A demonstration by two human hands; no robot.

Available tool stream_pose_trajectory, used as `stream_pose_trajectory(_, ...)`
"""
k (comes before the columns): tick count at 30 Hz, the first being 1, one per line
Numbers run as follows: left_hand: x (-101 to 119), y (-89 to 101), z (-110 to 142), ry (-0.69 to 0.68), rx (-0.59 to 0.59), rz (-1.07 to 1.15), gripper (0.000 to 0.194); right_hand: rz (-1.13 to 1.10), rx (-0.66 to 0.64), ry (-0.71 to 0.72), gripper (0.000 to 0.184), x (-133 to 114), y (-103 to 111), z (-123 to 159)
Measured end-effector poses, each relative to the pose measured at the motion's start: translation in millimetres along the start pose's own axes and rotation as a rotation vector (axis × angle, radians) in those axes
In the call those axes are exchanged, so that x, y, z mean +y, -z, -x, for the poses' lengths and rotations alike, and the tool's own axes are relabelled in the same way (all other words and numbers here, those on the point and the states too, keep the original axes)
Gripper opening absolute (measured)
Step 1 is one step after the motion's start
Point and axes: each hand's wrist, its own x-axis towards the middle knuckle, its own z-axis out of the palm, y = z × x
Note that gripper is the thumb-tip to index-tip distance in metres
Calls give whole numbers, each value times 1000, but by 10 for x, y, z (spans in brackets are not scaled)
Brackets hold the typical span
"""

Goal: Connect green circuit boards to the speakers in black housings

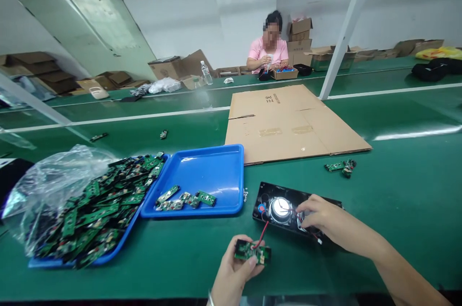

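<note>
My left hand (240, 267) grips a small green circuit board (263, 254) between thumb and fingers. From the board a red wire (263, 234) runs up into a black speaker housing (267, 190), which lies open on the bench with a round silver speaker magnet (281, 209) showing. Over the housing's right half is my right hand (321, 214), its fingertips closed on a thin wire (293, 210) beside the magnet. Another wire ends in a white plug (319, 241) below that hand. Part of the housing is hidden under my right hand.
A blue tray (207, 152) holds several circuit boards; left of it, another blue tray (135, 222) is heaped with boards (97, 214) beside a plastic bag (54, 195). Flattened cardboard (285, 118) lies beyond. Two boards (341, 166) rest at right. Across the bench sits a person (267, 51).
</note>
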Motion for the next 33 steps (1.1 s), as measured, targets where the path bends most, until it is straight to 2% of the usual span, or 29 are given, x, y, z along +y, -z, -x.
stream_pose_trajectory(4,-9,-173,28,-60,-23,-48,50,-76,-53,-73,25,-72,9,-44)
stream_pose_trajectory(9,-4,-444,22,-190,41,-103,42,-286,7,-265,18,-302,-117,-181)
stream_pose_trajectory(12,-12,-544,-23,-315,85,-180,35,-325,53,-304,17,-388,-183,-226)
stream_pose_trajectory(18,-33,-549,-128,-475,69,-385,26,-346,76,-196,16,-395,-204,-219)
stream_pose_trajectory(27,-10,-610,-106,-716,136,-723,21,-182,230,-65,28,-352,-356,-230)
stream_pose_trajectory(30,27,-627,-102,-757,105,-764,21,-102,238,-51,32,-360,-367,-216)
stream_pose_trajectory(33,74,-625,-112,-761,6,-852,24,-56,231,-45,31,-353,-379,-209)
